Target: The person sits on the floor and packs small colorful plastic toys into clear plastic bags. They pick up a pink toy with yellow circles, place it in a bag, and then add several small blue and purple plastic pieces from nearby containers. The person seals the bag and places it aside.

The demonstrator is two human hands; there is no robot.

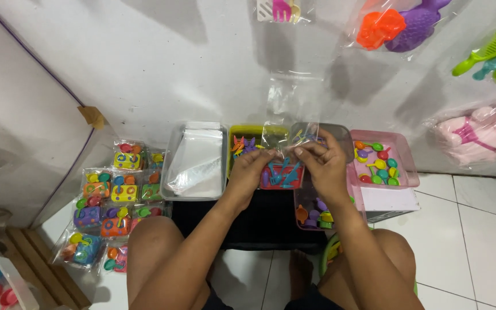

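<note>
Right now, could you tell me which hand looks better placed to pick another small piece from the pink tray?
Probably the right hand. The pink tray sits directly to its right, while the left hand is on the far side of the clear bag both pinch.

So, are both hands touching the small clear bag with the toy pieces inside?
Touching. The head view shows the left hand and the right hand each pinching the top edge of the clear bag, fingertips directly on the plastic.
</note>
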